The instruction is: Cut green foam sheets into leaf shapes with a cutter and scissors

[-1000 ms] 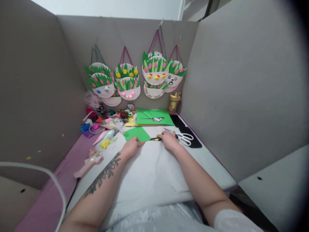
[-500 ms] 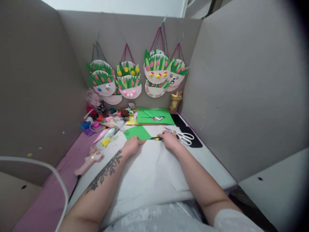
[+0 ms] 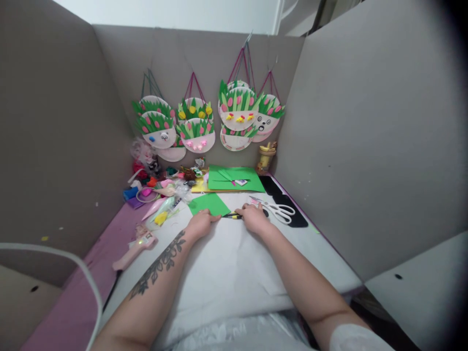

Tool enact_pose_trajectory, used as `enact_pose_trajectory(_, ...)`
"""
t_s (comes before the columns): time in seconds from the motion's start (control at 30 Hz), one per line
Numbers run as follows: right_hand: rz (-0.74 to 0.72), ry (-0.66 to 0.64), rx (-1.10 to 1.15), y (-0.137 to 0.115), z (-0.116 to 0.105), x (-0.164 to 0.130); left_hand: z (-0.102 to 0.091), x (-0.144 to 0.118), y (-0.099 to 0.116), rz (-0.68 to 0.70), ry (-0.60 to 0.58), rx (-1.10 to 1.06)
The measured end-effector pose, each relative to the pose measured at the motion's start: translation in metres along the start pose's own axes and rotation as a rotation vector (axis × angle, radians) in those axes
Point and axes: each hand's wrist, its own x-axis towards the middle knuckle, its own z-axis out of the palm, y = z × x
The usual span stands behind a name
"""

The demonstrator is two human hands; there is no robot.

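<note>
A piece of green paper (image 3: 209,204) lies on the white table cover. My left hand (image 3: 201,223) holds down its near edge, fingers curled on it and the thumb pointing right. Close by, my right hand (image 3: 253,218) is closed around a slim black-and-yellow tool (image 3: 234,215). The tool's dark tip points left, at the paper's right corner; its exact kind is partly hidden by my fingers. White-handled scissors (image 3: 281,212) lie just right of my right hand.
Behind the paper is a stack of green sheets (image 3: 252,171) with a leaf-shaped cutting on top. A pink glue gun (image 3: 136,248), a yellow paper tulip (image 3: 160,218) and craft bits lie left. Decorated paper-plate baskets (image 3: 197,142) hang on the back panel. A drink cup (image 3: 266,156) stands behind.
My right hand has moved slightly left with the tool, bringing it closer to my left hand. The left hand stays on the paper. The view has tilted a little.
</note>
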Motion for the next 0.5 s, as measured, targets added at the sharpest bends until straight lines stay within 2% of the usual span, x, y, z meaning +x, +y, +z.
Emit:
enact_pose_trajectory(0.17, 0.023, -0.003, 0.021, -0.003, -0.001, -0.002, -0.003, -0.003, -0.007, 0.033, 0.019, -0.053)
enact_pose_trajectory(0.5, 0.012, -0.010, -0.011, -0.008, -0.005, -0.005, -0.006, -0.014, -0.028, 0.058, -0.023, -0.108)
